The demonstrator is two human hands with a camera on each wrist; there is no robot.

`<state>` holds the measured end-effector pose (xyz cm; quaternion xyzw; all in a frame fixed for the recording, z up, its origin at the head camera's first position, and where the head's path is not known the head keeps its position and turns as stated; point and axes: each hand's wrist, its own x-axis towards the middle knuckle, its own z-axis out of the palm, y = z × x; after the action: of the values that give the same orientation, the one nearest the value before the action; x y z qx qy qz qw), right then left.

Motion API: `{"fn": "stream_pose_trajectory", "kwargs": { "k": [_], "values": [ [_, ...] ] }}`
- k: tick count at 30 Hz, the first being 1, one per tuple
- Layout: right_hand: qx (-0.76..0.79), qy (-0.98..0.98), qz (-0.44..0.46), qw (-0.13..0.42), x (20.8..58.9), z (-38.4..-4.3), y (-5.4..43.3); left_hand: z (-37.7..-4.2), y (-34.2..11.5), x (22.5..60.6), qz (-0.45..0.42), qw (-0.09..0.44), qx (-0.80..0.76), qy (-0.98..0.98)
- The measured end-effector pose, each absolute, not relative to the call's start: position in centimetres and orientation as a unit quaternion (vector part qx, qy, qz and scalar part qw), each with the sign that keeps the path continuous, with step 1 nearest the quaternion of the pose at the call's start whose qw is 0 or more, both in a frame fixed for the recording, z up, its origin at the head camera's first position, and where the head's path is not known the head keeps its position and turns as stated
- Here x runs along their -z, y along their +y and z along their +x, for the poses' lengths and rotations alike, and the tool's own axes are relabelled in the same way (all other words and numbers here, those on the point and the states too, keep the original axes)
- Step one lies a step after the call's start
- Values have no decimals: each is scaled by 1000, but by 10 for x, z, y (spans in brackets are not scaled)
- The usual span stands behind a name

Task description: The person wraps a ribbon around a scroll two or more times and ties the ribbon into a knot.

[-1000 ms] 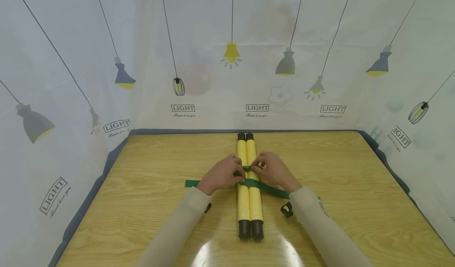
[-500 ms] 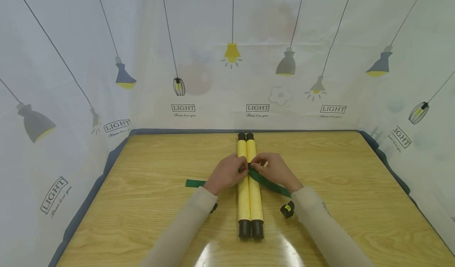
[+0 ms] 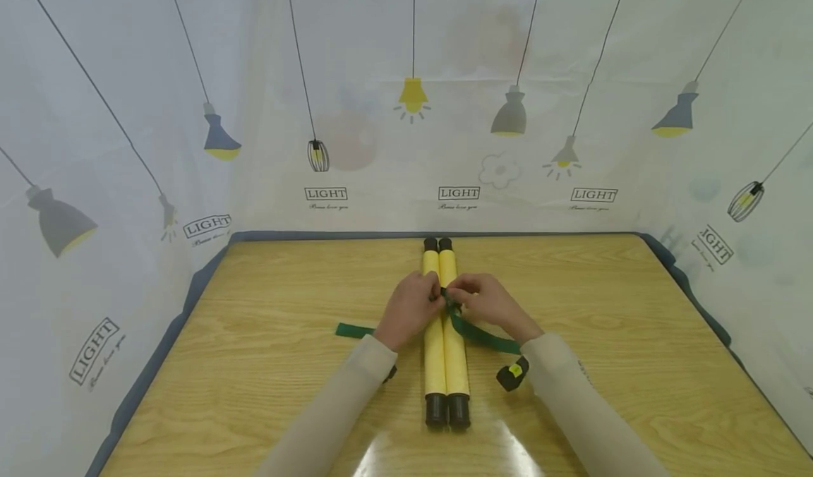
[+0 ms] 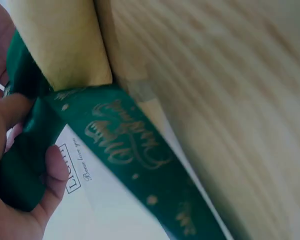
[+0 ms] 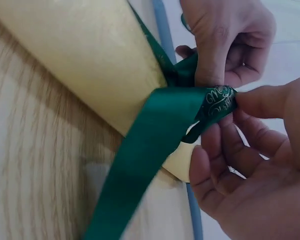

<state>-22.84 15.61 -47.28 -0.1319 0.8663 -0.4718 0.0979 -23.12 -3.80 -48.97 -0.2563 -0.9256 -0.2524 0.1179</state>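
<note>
Two yellow tubes [image 3: 445, 353] with black end caps lie side by side on the table, pointing away from me. A green ribbon [image 3: 485, 337] with gold lettering is wrapped round their middle. My left hand [image 3: 411, 309] is over the left tube and grips a bunched part of the ribbon. Thumb and fingers of my right hand [image 3: 492, 300] pinch a folded piece of it beside the left fingertips. In the right wrist view the ribbon [image 5: 127, 170] bends over near the pinched fold and its tail hangs down. The crossing is partly hidden by fingers.
The wooden table [image 3: 286, 286] reaches to a white sheet [image 3: 394, 159] printed with lamps. One flat ribbon end [image 3: 352, 330] pokes out left of the left wrist. A small black item with a yellow patch [image 3: 513, 374] is beside the right sleeve.
The ribbon stretch that lay across both tubes has been drawn up to the crossing and now bends down to the right. My left hand has shifted slightly right.
</note>
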Motion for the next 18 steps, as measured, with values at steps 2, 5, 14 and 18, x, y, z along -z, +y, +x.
{"fn": "stream_pose_trajectory", "kwargs": {
  "k": [2,5,14,18],
  "values": [
    [509,845,-112,120,473,-228,156,-231,-37,491,-251,128,263,-923],
    [556,813,-86,149,475,-228,157,-230,-36,493,-244,137,279,-919],
    [539,821,-77,171,487,-233,164,-234,-37,495,-240,117,329,-906],
    [497,850,-97,144,488,-234,169,-238,-42,495,-255,80,364,-892]
  ]
}}
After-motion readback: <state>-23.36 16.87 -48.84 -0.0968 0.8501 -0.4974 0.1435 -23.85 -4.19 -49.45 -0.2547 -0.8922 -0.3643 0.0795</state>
